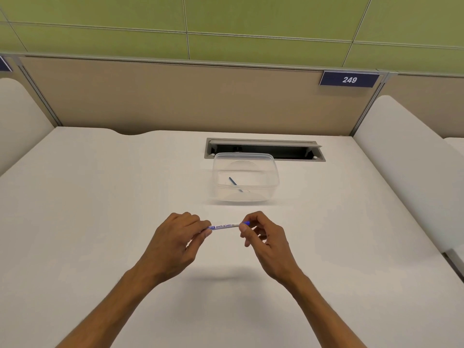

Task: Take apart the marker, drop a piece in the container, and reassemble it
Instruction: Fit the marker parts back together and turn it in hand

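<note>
Head view: left hand [175, 243] and right hand [261, 237] each pinch one end of a marker [224, 226] above the bench [100, 197]. Beyond sits a clear container [272, 177] holding a thin blue piece [233, 181].

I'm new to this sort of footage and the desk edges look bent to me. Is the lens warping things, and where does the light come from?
Head view: yes, the wide lens bows the partition and the desk edges. Soft shadow lies below the hands and the marker, so the light seems overhead. The clear container looks hazy, and the blue piece inside it is faint.
</note>
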